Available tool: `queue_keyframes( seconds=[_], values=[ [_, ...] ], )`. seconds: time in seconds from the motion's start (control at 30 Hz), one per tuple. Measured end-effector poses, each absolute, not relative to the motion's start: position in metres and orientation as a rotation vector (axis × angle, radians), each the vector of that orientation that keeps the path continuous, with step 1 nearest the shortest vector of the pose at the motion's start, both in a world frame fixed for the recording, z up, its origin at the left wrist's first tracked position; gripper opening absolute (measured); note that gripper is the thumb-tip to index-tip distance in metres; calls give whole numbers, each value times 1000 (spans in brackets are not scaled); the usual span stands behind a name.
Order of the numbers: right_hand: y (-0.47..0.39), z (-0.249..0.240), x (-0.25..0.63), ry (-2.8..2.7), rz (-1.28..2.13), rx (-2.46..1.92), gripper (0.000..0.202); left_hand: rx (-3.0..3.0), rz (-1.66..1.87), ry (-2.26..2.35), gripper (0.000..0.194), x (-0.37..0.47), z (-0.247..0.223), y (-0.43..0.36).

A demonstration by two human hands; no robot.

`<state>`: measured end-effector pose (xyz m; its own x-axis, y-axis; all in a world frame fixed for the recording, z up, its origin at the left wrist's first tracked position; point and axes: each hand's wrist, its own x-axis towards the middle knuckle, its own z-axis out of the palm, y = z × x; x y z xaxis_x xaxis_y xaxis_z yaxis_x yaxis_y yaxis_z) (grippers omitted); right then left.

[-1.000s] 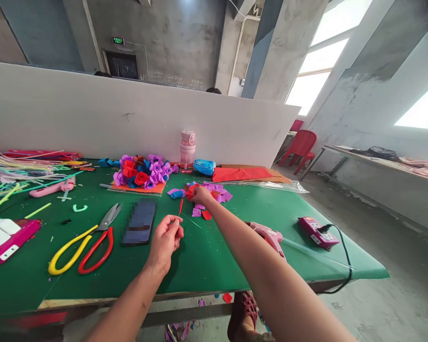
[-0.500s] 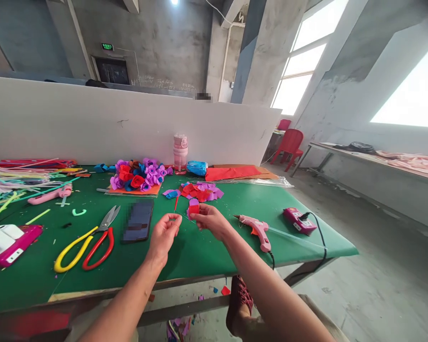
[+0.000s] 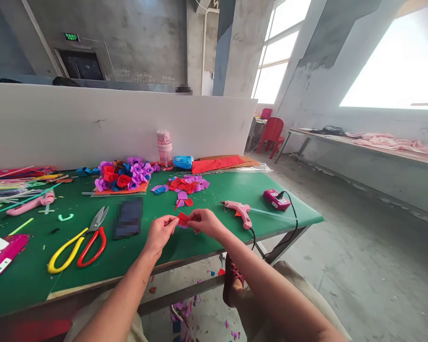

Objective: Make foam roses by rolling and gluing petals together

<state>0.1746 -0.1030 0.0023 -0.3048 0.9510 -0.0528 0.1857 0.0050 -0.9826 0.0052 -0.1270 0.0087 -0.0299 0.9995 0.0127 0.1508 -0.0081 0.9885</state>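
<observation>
Over the front of the green table (image 3: pixel 207 199), my left hand (image 3: pixel 161 233) is pinched closed on a thin stem with a pointed red tip (image 3: pixel 177 205). Its fingertips meet the left edge of a red paper petal (image 3: pixel 182 219). My right hand (image 3: pixel 207 224) pinches the petal from the right side, thumb and fingers closed. Just beyond both hands lies a loose pile of red and purple petals (image 3: pixel 189 184). Finished paper flowers (image 3: pixel 124 175) in red, purple and blue sit on an orange sheet, further left.
Right of my hands lies a pink glue gun (image 3: pixel 240 211), its cord running off the edge near a magenta power strip (image 3: pixel 276 199). Leftward are a phone (image 3: pixel 128 218) and scissors (image 3: pixel 89 237). A pink bottle (image 3: pixel 164 149) stands before the white partition (image 3: pixel 121 118).
My right hand has brought the red petal leftward to my left hand and the stem, so the hands are now nearly together. The head view has swung right.
</observation>
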Motion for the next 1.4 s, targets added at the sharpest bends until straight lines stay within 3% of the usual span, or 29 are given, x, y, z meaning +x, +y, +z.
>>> queue_keyframes(
  seconds=[0.37, 0.67, 0.77, 1.03, 1.4],
  values=[
    [-84, 10, 164, -1576, 1444, -1158, 7, 1283, 1263, 1465, 31, -1, 3, -121],
    [-50, 20, 158, -1702, 915, -1414, 16, 900, 1470, 1415, 30, -7, 15, -118],
    [-60, 27, 153, -1716, 1156, -1269, 26, 1095, 1313, 1399, 22, -6, 18, -122],
    [-105, 22, 158, -1662, 1582, -1041, 7, 1618, 1101, 1419, 17, -2, 18, -128],
    [-114, 14, 161, -1528, 1633, -1101, 11, 1514, 1002, 1176, 25, 4, 25, -133]
  ],
)
